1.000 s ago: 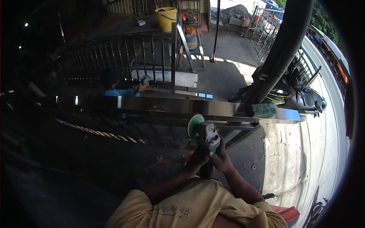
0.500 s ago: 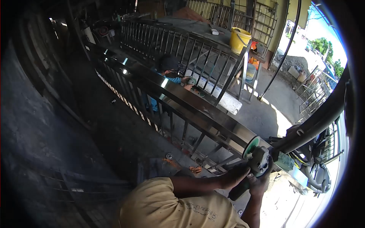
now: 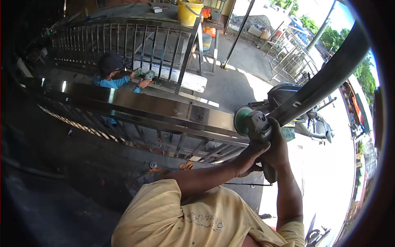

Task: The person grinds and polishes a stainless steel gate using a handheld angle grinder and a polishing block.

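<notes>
Both of my hands are closed around an angle grinder point(image 3: 259, 125) with a round green disc point(image 3: 243, 120). My right hand point(image 3: 276, 146) wraps the body close behind the gear head. My left hand point(image 3: 250, 159) grips lower, from the left side, and the dark handle end point(image 3: 269, 173) sticks out below. The disc's edge is right at the near end of a shiny metal top rail point(image 3: 197, 117), which belongs to a long barred railing point(image 3: 177, 142) running away to the left.
Beyond the railing, a co-worker in blue point(image 3: 110, 78) crouches with another grinder point(image 3: 149, 75) at a second barred railing point(image 3: 164, 51). A yellow bucket point(image 3: 190, 12) stands on a table behind. A thick dark pole point(image 3: 325, 82) slants close by my right, with a motorcycle point(image 3: 288, 96) behind it.
The view has swung to the right, so the railing and co-worker appear farther left. Both hands still hold the grinder, its disc still at the rail's end.
</notes>
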Demonstrator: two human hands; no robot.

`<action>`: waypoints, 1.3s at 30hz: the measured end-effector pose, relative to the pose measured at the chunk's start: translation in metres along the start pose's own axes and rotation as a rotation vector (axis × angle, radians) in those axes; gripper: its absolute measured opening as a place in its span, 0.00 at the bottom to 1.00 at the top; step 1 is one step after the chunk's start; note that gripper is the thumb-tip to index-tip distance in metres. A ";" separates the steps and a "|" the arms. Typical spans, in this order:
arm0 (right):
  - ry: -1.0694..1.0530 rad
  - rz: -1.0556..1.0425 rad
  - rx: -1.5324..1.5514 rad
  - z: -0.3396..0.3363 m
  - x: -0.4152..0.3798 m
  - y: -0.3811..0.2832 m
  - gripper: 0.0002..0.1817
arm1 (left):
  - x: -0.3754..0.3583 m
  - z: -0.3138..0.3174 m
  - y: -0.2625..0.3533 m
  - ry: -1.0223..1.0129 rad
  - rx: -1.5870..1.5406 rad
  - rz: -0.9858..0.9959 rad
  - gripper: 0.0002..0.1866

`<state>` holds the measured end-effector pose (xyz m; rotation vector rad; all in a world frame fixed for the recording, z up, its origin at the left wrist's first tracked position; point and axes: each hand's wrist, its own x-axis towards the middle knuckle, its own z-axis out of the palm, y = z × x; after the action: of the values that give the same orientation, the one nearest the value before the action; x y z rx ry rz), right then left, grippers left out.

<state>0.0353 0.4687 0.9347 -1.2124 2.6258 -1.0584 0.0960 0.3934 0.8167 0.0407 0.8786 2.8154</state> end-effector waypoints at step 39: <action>-0.922 -0.405 -0.801 0.163 0.205 -0.217 0.37 | -0.079 -0.085 0.162 -0.077 -0.553 0.755 0.56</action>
<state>0.0879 0.1367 0.9875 -1.7953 2.0428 0.5842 0.1386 0.2003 0.8410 0.4868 0.0100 3.6047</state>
